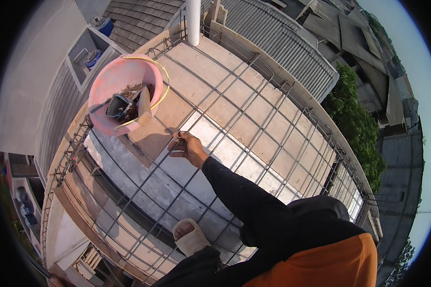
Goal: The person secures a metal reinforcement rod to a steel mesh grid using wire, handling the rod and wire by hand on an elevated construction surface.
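Note:
My right hand (189, 149) reaches out over a grid of steel reinforcing bars (187, 187), its sleeve dark. The thumb and fingers are curled together at one bar. Something small and dark shows at the fingertips, too small to name. To the upper left of the hand stands a pink bucket (98, 91) with a yellow handle. Inside it are a wooden-handled tool (144, 107), a dark container (119, 106) and thin brown strips. A small brown patch at the lower left edge may be my left hand (58, 281); its fingers cannot be made out.
Plywood boards and pale sheets (196, 129) lie under the bars. My sandalled foot (190, 235) stands among them. A raised board edge (316, 107) with bent bar ends surrounds the deck. A white pipe (193, 21) rises at the far side; roofs and a tree (352, 115) lie beyond.

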Demonstrator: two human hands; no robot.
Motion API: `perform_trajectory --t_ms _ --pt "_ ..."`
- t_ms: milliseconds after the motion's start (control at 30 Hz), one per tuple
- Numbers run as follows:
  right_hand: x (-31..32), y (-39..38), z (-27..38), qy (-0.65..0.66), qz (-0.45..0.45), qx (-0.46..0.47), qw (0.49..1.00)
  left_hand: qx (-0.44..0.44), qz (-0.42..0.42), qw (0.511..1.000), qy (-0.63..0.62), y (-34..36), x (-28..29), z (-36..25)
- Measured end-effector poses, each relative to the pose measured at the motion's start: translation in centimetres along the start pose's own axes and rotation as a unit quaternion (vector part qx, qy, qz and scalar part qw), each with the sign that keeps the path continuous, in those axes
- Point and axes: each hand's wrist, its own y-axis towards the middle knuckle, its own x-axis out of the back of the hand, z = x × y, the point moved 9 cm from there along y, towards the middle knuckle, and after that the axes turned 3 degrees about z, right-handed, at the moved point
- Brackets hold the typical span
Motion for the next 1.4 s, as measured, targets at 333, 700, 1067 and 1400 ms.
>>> perform_trajectory --t_ms 333,700,1067,1400 --pt "4.9 3.7 -2.0 -0.217 -0.030 -0.059 0.974 -0.079 0.040 0.985 -0.145 -0.2 1.4 3.7" --pt "4.8 3.8 -1.9 -0.316 -0.015 -0.123 0.940 -0.054 0.076 0.976 -0.197 0.3 -0.2 4.8" --pt "5.2 1.5 -1.2 -0.386 -0.096 -0.110 0.911 0.043 0.045 0.954 -0.295 -0.4 -3.9 6.7" --pt "-27.8 -19.2 -3.5 -0.266 0.387 0.146 0.870 -0.059 0.179 0.938 -0.291 -5.3 -14.2 3.4"
